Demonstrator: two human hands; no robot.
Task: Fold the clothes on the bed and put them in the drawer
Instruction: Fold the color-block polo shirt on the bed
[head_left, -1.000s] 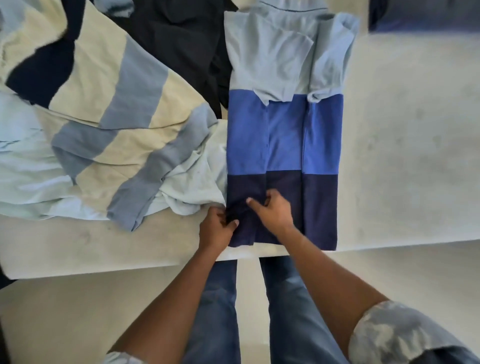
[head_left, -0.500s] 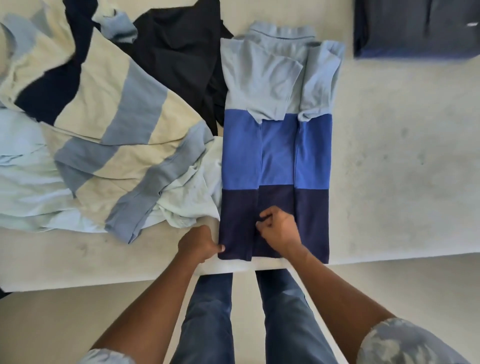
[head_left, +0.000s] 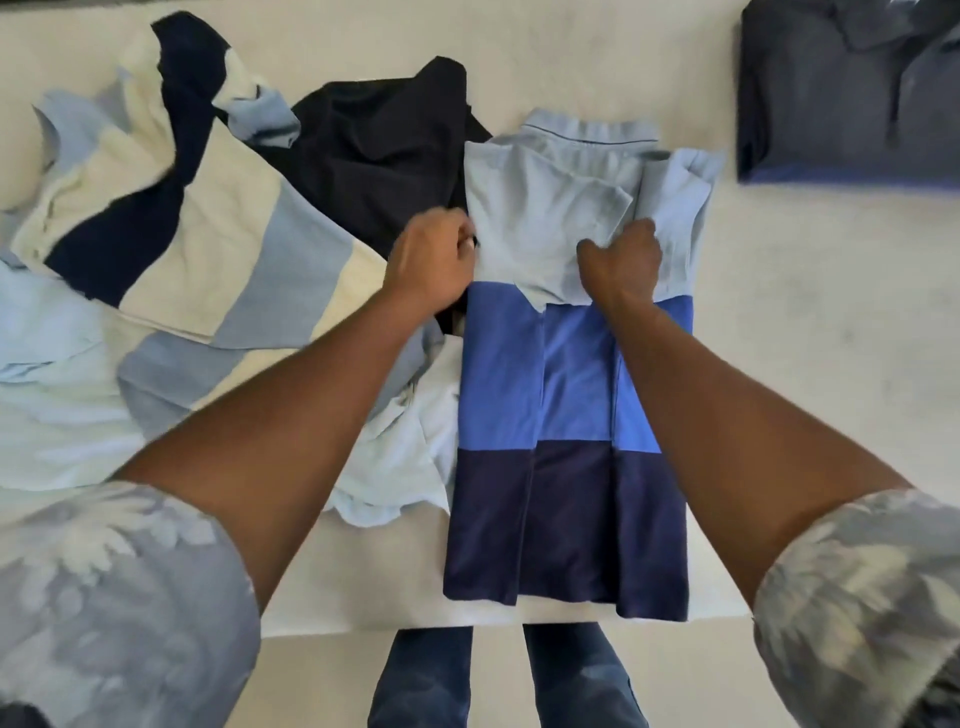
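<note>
Polo shirt (head_left: 571, 374): lay on the bed (head_left: 831, 312), sides folded in.
Left hand (head_left: 431, 260): gripped its left edge.
Right hand (head_left: 623, 260): gripped its pale top.
Dark shirt (head_left: 841, 93): folded, right of it.
Loose clothes (head_left: 171, 249): left of it.

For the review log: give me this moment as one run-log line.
phase: folding three-tone polo | left hand: grips its left edge | right hand: pinches its folded sleeve | folded dark shirt: far right

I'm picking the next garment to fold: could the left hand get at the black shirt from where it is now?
Probably yes. The left hand grips the edge of the colour-block shirt right beside the black shirt, whose top lies uncovered; it would have to let go first.
</note>
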